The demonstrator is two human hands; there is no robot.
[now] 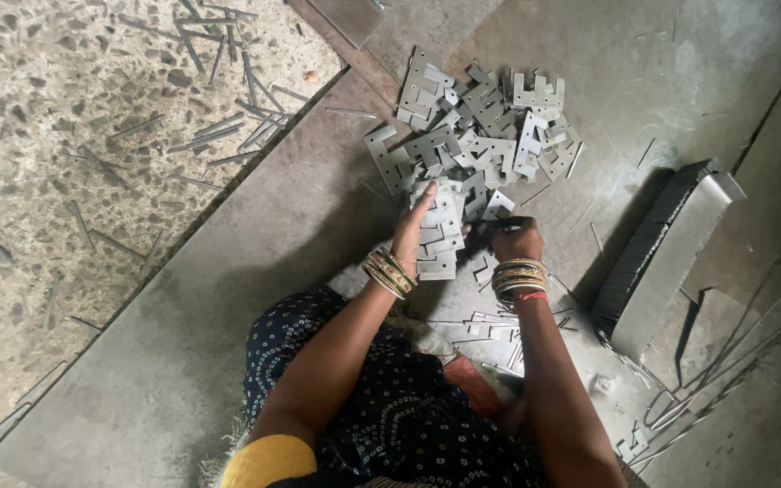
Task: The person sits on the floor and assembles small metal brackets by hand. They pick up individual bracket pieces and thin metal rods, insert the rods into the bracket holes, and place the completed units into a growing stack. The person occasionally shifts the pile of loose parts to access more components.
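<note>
Stacking notched metal plates point(437, 237) at frame centre: left hand point(411, 230) fingers clasp stack; right hand point(517, 239) closed, contents unclear; keep edges flush.

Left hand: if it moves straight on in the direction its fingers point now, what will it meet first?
Probably the loose heap of flat metal brackets just beyond the stack of brackets that the left hand holds; depth is unclear.

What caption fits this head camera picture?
Left hand steadies a stack of notched metal plates beside a loose pile; right hand reaches in.
</note>
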